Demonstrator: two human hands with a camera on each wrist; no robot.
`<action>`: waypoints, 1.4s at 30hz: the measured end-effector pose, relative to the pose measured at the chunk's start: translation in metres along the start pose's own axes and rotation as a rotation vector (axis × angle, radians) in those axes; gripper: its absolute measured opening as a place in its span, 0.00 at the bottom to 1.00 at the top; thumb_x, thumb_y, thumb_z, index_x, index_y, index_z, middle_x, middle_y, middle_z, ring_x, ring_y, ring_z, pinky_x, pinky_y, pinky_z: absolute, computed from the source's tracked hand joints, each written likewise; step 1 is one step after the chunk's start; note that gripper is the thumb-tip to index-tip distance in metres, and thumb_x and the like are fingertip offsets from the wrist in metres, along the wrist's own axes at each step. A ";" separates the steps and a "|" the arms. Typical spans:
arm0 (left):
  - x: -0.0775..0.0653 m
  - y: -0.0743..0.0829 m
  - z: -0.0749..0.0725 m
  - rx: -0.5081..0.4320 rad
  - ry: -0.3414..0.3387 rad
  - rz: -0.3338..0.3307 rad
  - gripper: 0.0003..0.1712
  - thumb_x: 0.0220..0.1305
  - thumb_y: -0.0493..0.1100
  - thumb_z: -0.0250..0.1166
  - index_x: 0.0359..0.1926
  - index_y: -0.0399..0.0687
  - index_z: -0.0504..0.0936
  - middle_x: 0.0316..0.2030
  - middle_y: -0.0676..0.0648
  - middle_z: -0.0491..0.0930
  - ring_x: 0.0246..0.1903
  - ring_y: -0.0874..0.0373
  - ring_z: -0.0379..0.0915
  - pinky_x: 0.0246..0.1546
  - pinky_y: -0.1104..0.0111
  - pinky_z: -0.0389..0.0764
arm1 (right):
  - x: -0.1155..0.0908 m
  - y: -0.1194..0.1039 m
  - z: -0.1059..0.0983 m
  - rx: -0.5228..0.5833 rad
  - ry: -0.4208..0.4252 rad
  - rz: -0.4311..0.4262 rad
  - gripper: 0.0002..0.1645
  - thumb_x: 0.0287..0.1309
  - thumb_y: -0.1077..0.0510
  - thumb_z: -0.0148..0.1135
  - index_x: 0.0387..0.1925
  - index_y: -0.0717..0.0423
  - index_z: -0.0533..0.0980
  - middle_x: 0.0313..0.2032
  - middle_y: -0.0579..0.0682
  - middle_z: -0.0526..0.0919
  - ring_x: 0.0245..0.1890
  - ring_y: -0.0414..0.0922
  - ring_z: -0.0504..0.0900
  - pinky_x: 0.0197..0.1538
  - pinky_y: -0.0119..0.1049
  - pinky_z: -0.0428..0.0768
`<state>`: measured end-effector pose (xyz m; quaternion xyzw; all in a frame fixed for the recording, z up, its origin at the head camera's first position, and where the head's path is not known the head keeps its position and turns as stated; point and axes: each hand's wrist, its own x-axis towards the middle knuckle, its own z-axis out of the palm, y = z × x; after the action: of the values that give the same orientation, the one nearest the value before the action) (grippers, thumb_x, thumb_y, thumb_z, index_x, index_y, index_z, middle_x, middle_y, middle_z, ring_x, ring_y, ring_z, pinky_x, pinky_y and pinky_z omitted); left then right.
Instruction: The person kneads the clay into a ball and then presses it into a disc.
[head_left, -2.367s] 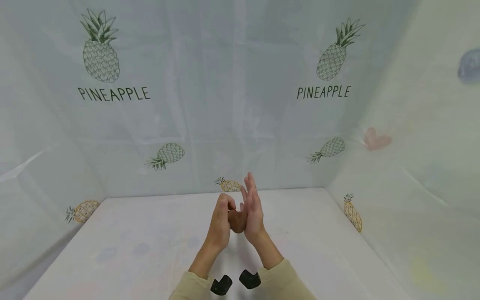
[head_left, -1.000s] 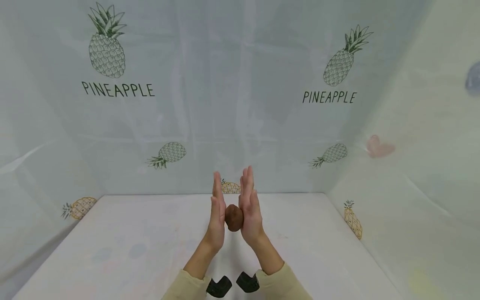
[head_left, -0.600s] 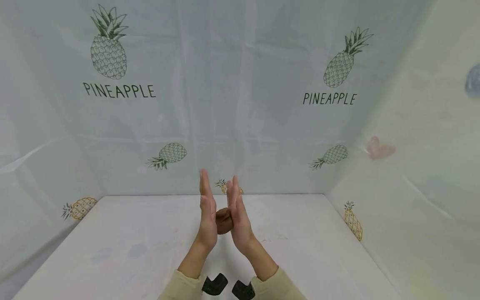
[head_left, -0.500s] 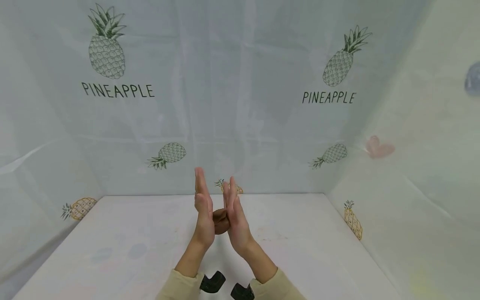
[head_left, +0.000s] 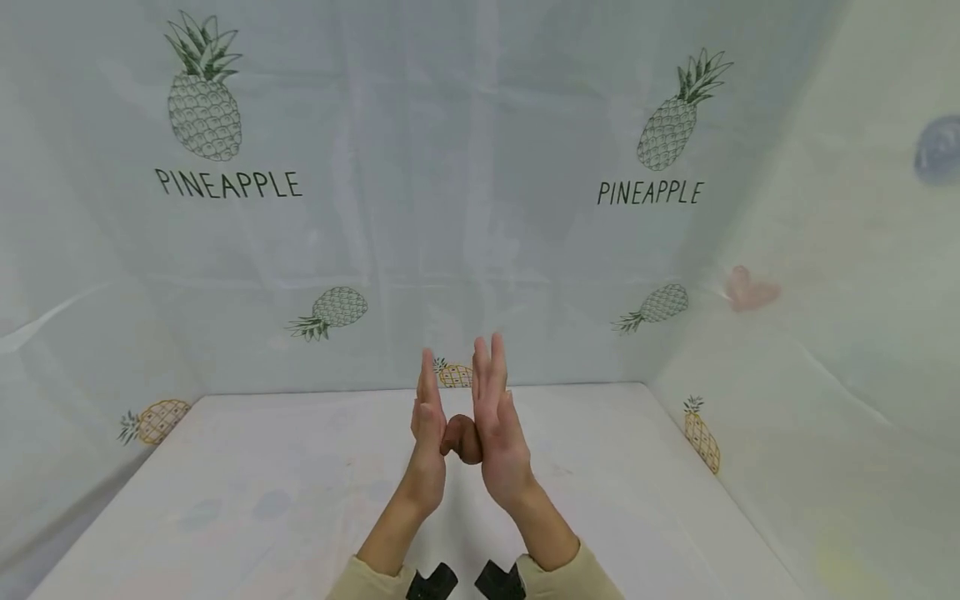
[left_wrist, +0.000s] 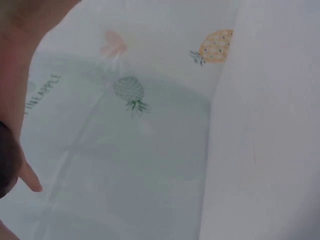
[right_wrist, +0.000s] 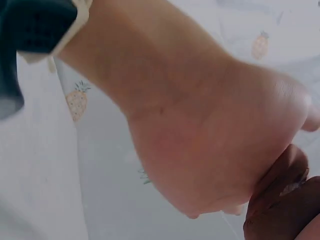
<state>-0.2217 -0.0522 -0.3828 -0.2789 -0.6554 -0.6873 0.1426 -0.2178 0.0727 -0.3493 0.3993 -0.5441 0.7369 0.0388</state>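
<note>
A soft-looking lump of brown clay (head_left: 462, 440) sits between my two palms, raised above the tabletop. It has a bent shape, with a fold down its left part in the head view. My left hand (head_left: 428, 437) presses it from the left, fingers straight and pointing up. From the right, the palm of my right hand (head_left: 501, 433) touches it, its fingers also extended. The right wrist view shows a crease in the clay (right_wrist: 280, 205) beside the hand (right_wrist: 200, 135). Only an edge of the dark lump (left_wrist: 7, 160) enters the left wrist view.
A white table (head_left: 285, 467) lies below the hands. Pale curtains (head_left: 420, 208) printed with pineapples stand behind it and at both sides. Black devices (head_left: 433, 581) sit by the beige sleeve cuffs (head_left: 573, 575).
The left fingers, curled at the lump in the oldest frame, are now straight. The clay went from rounded to bent and folded. Over the last half second both hands have shifted right with it.
</note>
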 end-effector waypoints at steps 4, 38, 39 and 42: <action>-0.003 0.008 0.005 -0.056 -0.039 0.008 0.36 0.81 0.68 0.17 0.84 0.75 0.25 0.49 0.45 0.68 0.29 0.59 0.62 0.58 0.60 0.61 | 0.002 -0.001 -0.007 -0.062 0.013 -0.038 0.38 0.80 0.35 0.14 0.83 0.28 0.21 0.85 0.40 0.24 0.77 0.41 0.61 0.61 0.36 0.69; -0.003 0.004 -0.019 -0.006 0.038 0.055 0.37 0.80 0.72 0.21 0.82 0.81 0.20 0.08 0.52 0.62 0.09 0.65 0.51 0.10 0.72 0.56 | -0.006 0.015 0.018 0.046 -0.135 0.120 0.40 0.78 0.31 0.10 0.83 0.31 0.19 0.83 0.38 0.19 0.83 0.46 0.17 0.77 0.64 0.24; -0.003 0.003 -0.018 -0.006 0.031 0.057 0.37 0.80 0.72 0.21 0.82 0.80 0.21 0.07 0.49 0.58 0.09 0.64 0.52 0.11 0.72 0.57 | -0.006 0.014 0.017 0.051 -0.126 0.112 0.39 0.79 0.31 0.10 0.83 0.31 0.20 0.83 0.38 0.19 0.83 0.47 0.18 0.77 0.63 0.24; -0.002 0.001 -0.014 -0.036 0.009 0.077 0.37 0.82 0.68 0.23 0.84 0.75 0.23 0.09 0.42 0.59 0.11 0.61 0.54 0.13 0.70 0.59 | -0.005 0.010 0.013 0.068 -0.094 0.090 0.39 0.79 0.32 0.11 0.83 0.30 0.21 0.83 0.39 0.21 0.84 0.49 0.20 0.77 0.63 0.20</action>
<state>-0.2222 -0.0663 -0.3827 -0.3033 -0.6310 -0.6943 0.1667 -0.2122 0.0597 -0.3592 0.4097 -0.5374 0.7364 -0.0337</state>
